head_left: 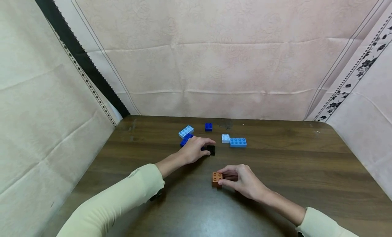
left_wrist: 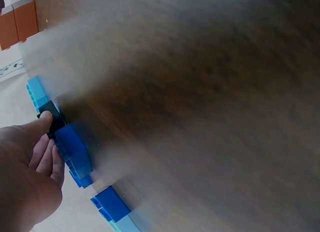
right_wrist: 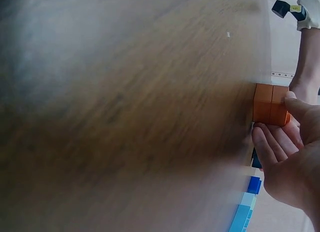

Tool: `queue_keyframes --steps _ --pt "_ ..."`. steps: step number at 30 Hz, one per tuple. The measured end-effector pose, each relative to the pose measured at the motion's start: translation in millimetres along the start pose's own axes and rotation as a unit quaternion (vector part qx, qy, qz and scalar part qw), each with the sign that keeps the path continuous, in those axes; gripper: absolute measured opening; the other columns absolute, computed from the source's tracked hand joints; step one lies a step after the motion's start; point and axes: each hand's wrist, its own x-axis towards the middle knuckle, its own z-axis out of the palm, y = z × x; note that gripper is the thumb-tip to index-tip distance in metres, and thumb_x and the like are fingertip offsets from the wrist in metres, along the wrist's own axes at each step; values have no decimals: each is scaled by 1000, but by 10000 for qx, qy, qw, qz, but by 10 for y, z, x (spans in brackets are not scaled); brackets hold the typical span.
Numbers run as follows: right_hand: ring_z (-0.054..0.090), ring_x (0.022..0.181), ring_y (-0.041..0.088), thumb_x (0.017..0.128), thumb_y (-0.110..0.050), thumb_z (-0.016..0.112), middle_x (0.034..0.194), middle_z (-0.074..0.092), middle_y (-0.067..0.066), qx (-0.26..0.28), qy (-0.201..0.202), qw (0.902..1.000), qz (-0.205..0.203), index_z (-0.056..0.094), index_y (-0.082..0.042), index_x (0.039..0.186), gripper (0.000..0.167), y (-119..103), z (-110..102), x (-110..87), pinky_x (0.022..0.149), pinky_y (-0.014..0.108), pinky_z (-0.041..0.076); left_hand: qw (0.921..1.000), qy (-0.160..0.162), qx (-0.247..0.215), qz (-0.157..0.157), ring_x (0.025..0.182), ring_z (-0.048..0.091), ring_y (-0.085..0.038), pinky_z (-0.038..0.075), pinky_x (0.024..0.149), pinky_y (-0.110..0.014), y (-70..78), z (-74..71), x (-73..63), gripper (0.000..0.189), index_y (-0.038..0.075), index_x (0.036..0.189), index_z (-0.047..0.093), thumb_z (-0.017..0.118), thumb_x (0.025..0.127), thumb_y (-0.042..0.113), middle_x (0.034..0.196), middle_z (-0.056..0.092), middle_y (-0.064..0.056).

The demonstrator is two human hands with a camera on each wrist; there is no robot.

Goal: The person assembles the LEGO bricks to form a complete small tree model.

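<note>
toward the far edge of the brown wooden table [head_left: 291,155], the left hand [head_left: 194,149] pinches a black plastic brick [head_left: 211,150]; the right hand [head_left: 244,183] pinches stacked orange plastic bricks [head_left: 217,180], apparently for steadiness.

L hand [head_left: 193,150] farther fwd, R hand [head_left: 245,182] closer; both pinching.

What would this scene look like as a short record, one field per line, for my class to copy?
Left hand: thumb and fingers at the black brick
Right hand: grips the orange stack, two layers high
Far middle: small dark-blue brick
Right of that, nearer: pale-blue brick beside longer blue brick
By left hand: light-blue brick; another dark-blue brick, partly hidden
Surface: brown, wood-grained table
</note>
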Motion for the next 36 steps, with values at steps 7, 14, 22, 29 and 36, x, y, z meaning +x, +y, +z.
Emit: queue_keyframes --steps 7,14,22,29,36 --pt "75 106 18 98 -20 80 115 78 2 -30 6 10000 -35 77 -8 120 25 -6 -9 2 89 30 61 9996 -95 -223 157 125 68 -20 54 105 -40 11 -31 -27 44 11 142 67 78 100 16 141 69 -3" --pt "75 106 18 98 -20 80 115 78 3 -53 -7 10000 -39 77 -7 121 26 -11 -10 5 89 31 61 9979 -63 -601 221 123 68 -17 54 105 -38 42 -21 -119 44 13 142 68 79 99 17 140 69 -2" --pt "75 106 18 98 -19 80 115 78 3 -53 -23 10000 -39 77 -7 121 26 -6 -14 5 89 31 61 9959 143 -778 448 122 69 -14 55 103 -35 107 -46 -231 45 11 139 69 81 97 20 137 71 -1" --pt "75 105 20 97 -19 81 114 78 4 -41 -8 9999 -98 76 -6 120 26 1 -14 -4 88 30 61 9915 262 -1069 699 118 68 -10 55 102 -33 154 -88 -359 44 10 138 69 81 97 20 135 72 1" --pt "75 104 19 97 -19 81 113 78 4 -54 -10 9999 -112 76 -6 120 26 -8 -5 -2 88 29 61 9860 364 -1289 990 113 68 -8 55 98 -30 206 -114 -483 44 11 136 71 83 95 19 131 73 2"
